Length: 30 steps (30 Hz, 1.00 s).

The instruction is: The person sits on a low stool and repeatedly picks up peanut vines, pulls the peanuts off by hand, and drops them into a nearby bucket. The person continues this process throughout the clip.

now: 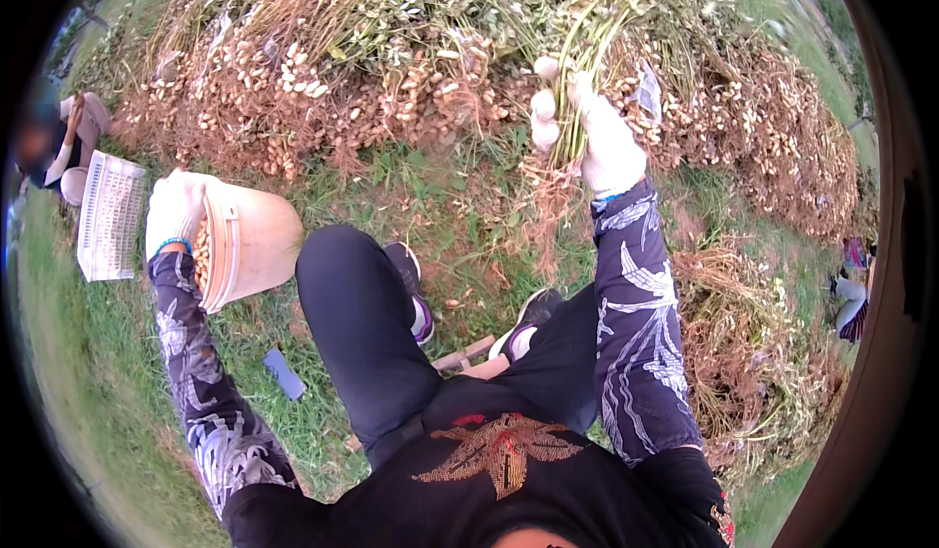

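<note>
My left hand, in a white glove, is at the mouth of a pale plastic bucket on the left; picked peanuts show inside. Whether its fingers grip the rim I cannot tell. On the right, my gloved right hand is closed around the green stems of a bunch of peanut plants, with the reddish roots hanging below it and the leafy tops pointing away. Behind both hands lies a long heap of pulled peanut plants, many pods still on their roots.
A white plastic crate stands left of the bucket, with another person beyond it. A smaller pile of plants lies at my right. A flat blue-grey object rests on the grass, and part of a wooden stool shows beneath me.
</note>
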Motion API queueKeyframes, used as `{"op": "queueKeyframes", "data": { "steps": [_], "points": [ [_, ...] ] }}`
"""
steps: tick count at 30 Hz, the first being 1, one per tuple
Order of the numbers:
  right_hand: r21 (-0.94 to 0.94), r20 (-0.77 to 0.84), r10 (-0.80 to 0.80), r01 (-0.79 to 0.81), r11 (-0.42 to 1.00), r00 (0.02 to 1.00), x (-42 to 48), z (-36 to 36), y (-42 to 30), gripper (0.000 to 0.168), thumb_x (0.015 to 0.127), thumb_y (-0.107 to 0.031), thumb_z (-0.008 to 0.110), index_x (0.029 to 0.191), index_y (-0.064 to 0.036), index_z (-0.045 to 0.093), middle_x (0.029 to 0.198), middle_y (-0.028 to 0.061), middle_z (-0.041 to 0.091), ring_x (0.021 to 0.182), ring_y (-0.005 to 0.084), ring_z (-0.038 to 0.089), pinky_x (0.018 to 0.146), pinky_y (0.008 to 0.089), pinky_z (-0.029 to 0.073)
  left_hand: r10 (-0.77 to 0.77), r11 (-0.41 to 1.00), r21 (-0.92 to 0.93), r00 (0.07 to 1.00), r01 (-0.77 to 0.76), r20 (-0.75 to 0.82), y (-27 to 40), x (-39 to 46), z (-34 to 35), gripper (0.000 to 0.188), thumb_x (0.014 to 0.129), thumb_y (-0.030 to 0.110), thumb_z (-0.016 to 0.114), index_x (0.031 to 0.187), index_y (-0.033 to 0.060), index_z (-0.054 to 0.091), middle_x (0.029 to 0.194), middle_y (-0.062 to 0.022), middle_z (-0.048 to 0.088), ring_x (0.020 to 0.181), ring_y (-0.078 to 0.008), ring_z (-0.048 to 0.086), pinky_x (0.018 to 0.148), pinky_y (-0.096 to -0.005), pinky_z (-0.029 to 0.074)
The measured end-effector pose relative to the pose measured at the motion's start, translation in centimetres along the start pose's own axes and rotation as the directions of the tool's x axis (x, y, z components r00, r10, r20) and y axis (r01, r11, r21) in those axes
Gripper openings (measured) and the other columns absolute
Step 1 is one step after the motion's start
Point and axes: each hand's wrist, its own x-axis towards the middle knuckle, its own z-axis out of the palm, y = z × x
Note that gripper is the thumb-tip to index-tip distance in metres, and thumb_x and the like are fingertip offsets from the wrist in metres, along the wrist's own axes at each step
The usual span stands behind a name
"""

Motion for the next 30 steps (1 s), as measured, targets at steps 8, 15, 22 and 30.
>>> {"op": "queueKeyframes", "data": {
  "steps": [8,15,22,30],
  "points": [
    [-0.281,0.247,0.188,-0.115,0.953,0.951,-0.3,3.8,-0.5,0.064,0.102,-0.051,0.063,0.139,0.0,0.057,0.095,0.0043,0.072,0.074,0.0117,0.067,0.067,0.0253,0.056,0.708,0.13,-0.957,0.7,-0.26,-0.094,23.3,-2.1,-8.6,0.061,0.102,0.046,0.06,0.143,0.0008,0.057,0.137,-0.0165,0.065,0.126,-0.0239,0.061,0.109,-0.0364,0.044],
    [-0.485,0.054,0.187,-0.138,0.863,0.981,0.4,2.9,-0.7,0.058,0.1,-0.046,0.061,0.136,0.0,0.061,0.118,0.0106,0.071,0.106,0.0206,0.068,0.096,0.0385,0.054,0.773,-0.444,-0.813,0.62,0.376,-0.135,33.3,-3.0,-9.2,0.042,0.098,0.029,0.069,0.129,0.0009,0.064,0.106,-0.0102,0.074,0.095,-0.0189,0.072,0.078,-0.0319,0.06],
    [-0.96,-0.113,-0.255,-0.039,0.277,0.96,-0.5,2.9,1.5,0.085,0.089,-0.04,0.079,0.156,-0.005,0.04,0.142,0.0228,0.061,0.134,0.0318,0.059,0.109,0.0421,0.048,0.555,-0.04,-0.991,0.822,-0.127,-0.128,34.4,-0.9,-8.8,0.06,0.107,0.046,0.051,0.14,-0.0037,0.058,0.14,-0.0242,0.059,0.125,-0.0319,0.061,0.103,-0.041,0.051],
    [-0.076,-0.151,-0.079,0.068,0.995,0.985,0.2,-1.6,2.0,0.053,0.105,-0.025,0.061,0.15,-0.001,0.047,0.141,0.016,0.062,0.123,0.0265,0.065,0.101,0.0369,0.053,0.511,-0.277,-0.961,0.845,-0.012,-0.158,34.5,-0.2,-7.9,0.064,0.104,0.05,0.059,0.139,-0.0029,0.055,0.131,-0.0178,0.066,0.119,-0.026,0.066,0.106,-0.0381,0.049]
  ]
}}
